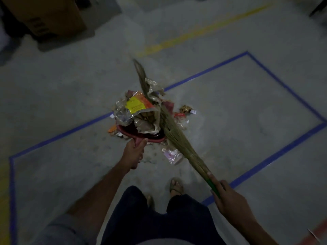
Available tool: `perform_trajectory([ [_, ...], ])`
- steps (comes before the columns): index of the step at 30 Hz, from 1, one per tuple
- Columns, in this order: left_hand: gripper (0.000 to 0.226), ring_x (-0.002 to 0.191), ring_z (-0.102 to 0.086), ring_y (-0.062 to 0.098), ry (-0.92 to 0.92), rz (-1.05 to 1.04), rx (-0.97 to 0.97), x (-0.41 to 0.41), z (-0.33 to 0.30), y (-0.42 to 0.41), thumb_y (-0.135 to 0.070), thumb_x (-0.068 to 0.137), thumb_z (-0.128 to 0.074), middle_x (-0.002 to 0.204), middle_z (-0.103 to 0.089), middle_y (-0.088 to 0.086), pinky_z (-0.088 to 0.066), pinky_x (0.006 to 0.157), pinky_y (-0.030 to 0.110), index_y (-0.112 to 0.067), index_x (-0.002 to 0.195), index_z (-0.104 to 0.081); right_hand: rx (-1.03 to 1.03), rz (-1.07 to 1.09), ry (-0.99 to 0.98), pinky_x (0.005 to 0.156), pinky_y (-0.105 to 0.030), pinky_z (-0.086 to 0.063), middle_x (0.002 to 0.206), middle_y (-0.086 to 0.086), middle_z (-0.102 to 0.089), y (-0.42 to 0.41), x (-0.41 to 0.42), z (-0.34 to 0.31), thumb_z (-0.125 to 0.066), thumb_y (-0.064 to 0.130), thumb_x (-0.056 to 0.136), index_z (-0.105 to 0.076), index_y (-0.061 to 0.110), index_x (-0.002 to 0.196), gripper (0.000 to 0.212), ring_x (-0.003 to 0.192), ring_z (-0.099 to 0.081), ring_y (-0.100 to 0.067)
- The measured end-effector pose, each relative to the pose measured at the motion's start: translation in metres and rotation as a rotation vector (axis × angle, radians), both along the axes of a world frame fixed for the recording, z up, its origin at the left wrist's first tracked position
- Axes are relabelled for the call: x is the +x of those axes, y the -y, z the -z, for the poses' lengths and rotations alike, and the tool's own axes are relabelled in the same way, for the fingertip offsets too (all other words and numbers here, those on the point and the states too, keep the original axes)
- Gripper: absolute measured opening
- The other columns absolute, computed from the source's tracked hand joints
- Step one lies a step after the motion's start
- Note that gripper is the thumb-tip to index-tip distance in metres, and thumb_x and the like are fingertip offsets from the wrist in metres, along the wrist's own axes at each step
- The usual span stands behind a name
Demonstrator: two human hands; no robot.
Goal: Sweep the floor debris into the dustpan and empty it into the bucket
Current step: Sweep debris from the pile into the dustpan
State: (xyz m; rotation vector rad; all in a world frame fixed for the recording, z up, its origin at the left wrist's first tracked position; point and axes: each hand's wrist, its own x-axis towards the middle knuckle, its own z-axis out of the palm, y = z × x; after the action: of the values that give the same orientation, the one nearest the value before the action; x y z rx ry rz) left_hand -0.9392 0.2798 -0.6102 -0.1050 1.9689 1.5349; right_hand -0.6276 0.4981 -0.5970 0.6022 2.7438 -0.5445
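Head view, dim: your left hand (pixel 134 154) grips the handle of the red dustpan (pixel 141 134), low on the floor (pixel 247 106) inside the blue tape outline (pixel 208 70). Your right hand (pixel 228 197) is clenched round the green grip of the grass broom (pixel 174 131), whose bristles lie across the debris pile (pixel 141 110). Crumpled wrappers sit heaped on and over the pan; a yellow-orange packet (pixel 137 104) tops the heap. A pinkish wrapper (pixel 172 155) lies on the floor just beside the pan, outside it, with more scraps near the far right of the pile. Bucket not in view. Risk as I judge it: the heap looks overfull and springy, so lifting or tilting the pan could shed wrappers back onto the floor. A hard stroke could flick light film past the pan. Loose scraps may get missed. Your sandalled feet (pixel 175 186) stand near the pile.
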Motion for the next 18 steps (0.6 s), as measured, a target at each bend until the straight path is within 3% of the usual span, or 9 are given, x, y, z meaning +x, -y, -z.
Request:
perform_trajectory([
  [3, 0.042, 0.036, -0.023, 0.009, -0.023, 0.011, 0.001, 0.013, -0.020, 0.012, -0.025, 0.101, -0.061, 0.054, -0.029, -0.001, -0.022, 0.037, 0.019, -0.017, 0.067, -0.038, 0.046, -0.005, -0.024, 0.032, -0.022, -0.031, 0.087, 0.006, -0.047, 0.016, 0.014, -0.013, -0.081, 0.024, 0.079, -0.017, 0.030, 0.159, 0.102, 0.044, -0.039, -0.010],
  [14, 0.037, 0.038, -0.024, 0.011, -0.070, 0.162, -0.015, 0.068, -0.057, 0.107, -0.033, 0.101, -0.060, 0.058, -0.029, 0.001, -0.019, 0.038, 0.018, -0.018, 0.075, -0.039, 0.177, 0.064, -0.109, 0.037, -0.023, -0.037, 0.093, 0.005, -0.050, 0.136, 0.089, -0.047, -0.065, 0.035, 0.092, -0.006, 0.037, 0.159, 0.089, 0.049, -0.043, -0.011],
  [18, 0.037, 0.039, -0.023, 0.011, -0.066, 0.244, -0.036, 0.098, -0.069, 0.143, -0.034, 0.101, -0.060, 0.058, -0.029, 0.001, -0.019, 0.038, 0.017, -0.018, 0.076, -0.038, 0.195, 0.135, -0.130, 0.036, -0.028, -0.039, 0.093, 0.002, -0.053, 0.196, 0.133, -0.058, -0.067, 0.034, 0.091, -0.011, 0.037, 0.159, 0.088, 0.048, -0.046, -0.014],
])
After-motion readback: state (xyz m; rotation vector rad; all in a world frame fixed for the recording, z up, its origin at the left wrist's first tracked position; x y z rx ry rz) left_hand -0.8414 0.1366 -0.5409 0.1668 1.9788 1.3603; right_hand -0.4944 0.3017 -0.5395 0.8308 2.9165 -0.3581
